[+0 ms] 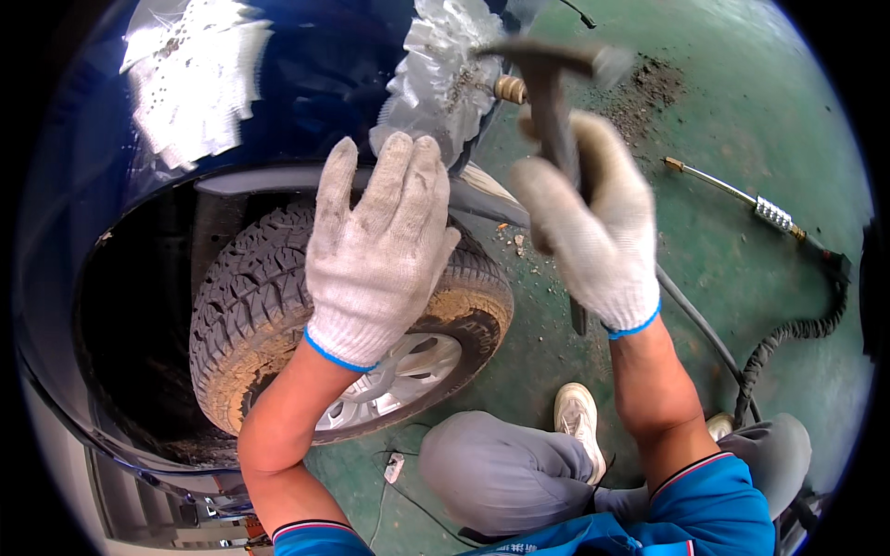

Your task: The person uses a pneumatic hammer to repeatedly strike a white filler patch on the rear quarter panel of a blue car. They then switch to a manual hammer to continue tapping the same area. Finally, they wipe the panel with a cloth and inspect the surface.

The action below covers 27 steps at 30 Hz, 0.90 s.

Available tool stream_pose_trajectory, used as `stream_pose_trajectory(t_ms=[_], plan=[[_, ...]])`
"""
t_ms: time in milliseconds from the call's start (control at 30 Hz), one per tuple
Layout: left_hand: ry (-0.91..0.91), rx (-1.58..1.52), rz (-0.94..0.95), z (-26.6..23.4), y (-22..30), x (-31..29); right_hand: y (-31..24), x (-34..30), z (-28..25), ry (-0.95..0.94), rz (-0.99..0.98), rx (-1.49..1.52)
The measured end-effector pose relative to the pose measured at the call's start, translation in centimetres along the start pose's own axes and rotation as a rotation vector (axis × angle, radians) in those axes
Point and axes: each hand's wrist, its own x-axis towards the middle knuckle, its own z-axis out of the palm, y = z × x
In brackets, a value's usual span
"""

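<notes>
My right hand, in a white knit glove with a blue cuff, grips the handle of a hammer. Its dark head, slightly blurred, is raised in front of a dark blue car body panel. My left hand, gloved alike, lies with fingers outstretched against the panel's lower edge above the tire; its palm is hidden. Close to its fingertips is a bare, shiny, rough metal patch. A ribbed brass-coloured piece shows at that patch's right side, partly behind the hammer.
Another bare metal patch is on the panel at upper left. A metal rod tool with a thick sleeved cable lies on the green floor at right. Dirt is scattered nearby. A small white object lies below the wheel.
</notes>
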Motion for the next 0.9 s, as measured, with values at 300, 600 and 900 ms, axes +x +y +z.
stream_pose_trajectory(t_ms=[300,600,900], plan=[[0.218,0.102,-0.028,-2.6,-5.1,0.5,7.0,-5.4,1.4,0.053,0.033,-0.225],[0.251,0.136,-0.032,-2.0,-4.9,0.4,8.4,-3.6,2.7,-0.097,-0.029,-0.32],[0.126,0.161,-0.066,-3.0,-4.0,0.7,8.9,-3.0,2.9,-0.07,-0.099,-0.195]])
